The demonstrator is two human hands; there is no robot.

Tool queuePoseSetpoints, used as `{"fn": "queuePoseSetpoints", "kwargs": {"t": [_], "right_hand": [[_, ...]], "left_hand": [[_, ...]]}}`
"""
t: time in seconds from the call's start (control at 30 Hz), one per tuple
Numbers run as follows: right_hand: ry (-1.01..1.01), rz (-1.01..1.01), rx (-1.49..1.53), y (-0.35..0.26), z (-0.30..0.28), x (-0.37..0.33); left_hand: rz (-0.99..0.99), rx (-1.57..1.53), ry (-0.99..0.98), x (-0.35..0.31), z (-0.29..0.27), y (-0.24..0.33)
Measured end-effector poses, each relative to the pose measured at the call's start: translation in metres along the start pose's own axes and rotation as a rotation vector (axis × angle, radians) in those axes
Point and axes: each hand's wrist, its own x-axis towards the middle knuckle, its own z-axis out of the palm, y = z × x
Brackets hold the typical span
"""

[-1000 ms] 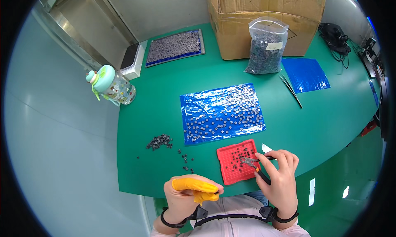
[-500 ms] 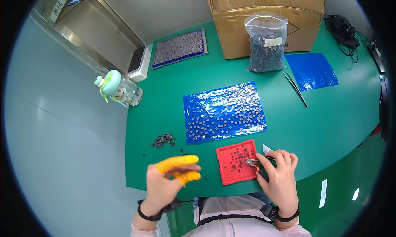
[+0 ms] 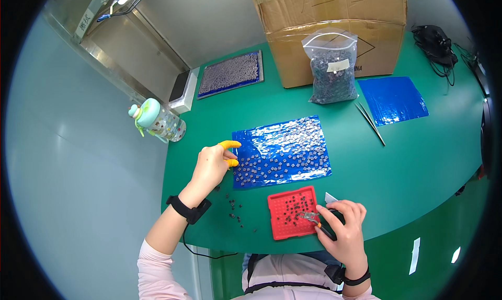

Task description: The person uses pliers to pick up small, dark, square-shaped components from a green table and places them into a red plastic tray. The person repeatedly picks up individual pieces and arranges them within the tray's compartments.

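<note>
My left hand [image 3: 210, 164], with yellow finger cots on thumb and forefinger, hovers at the left edge of a blue film sheet [image 3: 244, 145]. Its thumb and forefinger are apart, and no piece shows between them. Small square grey pieces [image 3: 272, 166] dot the sheet, thickest toward its far right. My right hand [image 3: 345, 229] grips small cutting pliers [image 3: 325, 231] with black and orange handles. Their metal jaws reach over a red tray [image 3: 282, 231] that holds several small dark pieces [image 3: 294, 205]. More dark bits [image 3: 233, 206] lie loose left of the tray.
Metal tweezers [image 3: 372, 126] lie beside another blue sheet [image 3: 395, 99]. A zip bag of dark pieces [image 3: 333, 80] stands before a cardboard box [image 3: 285, 54]. A filled panel [image 3: 230, 72], a drink bottle [image 3: 163, 123] and a white box [image 3: 184, 96] are at the far left.
My left hand has moved away from me, from the near table to the blue sheet's left edge. The pliers stay over the tray in my right hand. The view has shifted slightly.
</note>
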Motion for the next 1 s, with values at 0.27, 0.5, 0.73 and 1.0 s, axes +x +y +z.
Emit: {"fn": "queuePoseSetpoints", "kwargs": {"t": [0.27,0.5,0.73,1.0], "right_hand": [[-0.014,-0.034,0.020,0.009,0.001,-0.003],[0.010,-0.028,0.016,0.008,0.001,-0.007],[0.012,-0.046,-0.055,0.000,0.005,-0.007],[0.003,-0.028,-0.036,-0.007,0.005,-0.001]], "left_hand": [[0.036,-0.017,0.029,0.001,0.012,-0.001],[0.036,-0.057,0.108,-0.026,-0.013,-0.003],[0.037,0.070,-0.056,-0.076,-0.033,-0.026],[0.078,0.057,0.093,-0.079,-0.019,-0.046]]}}
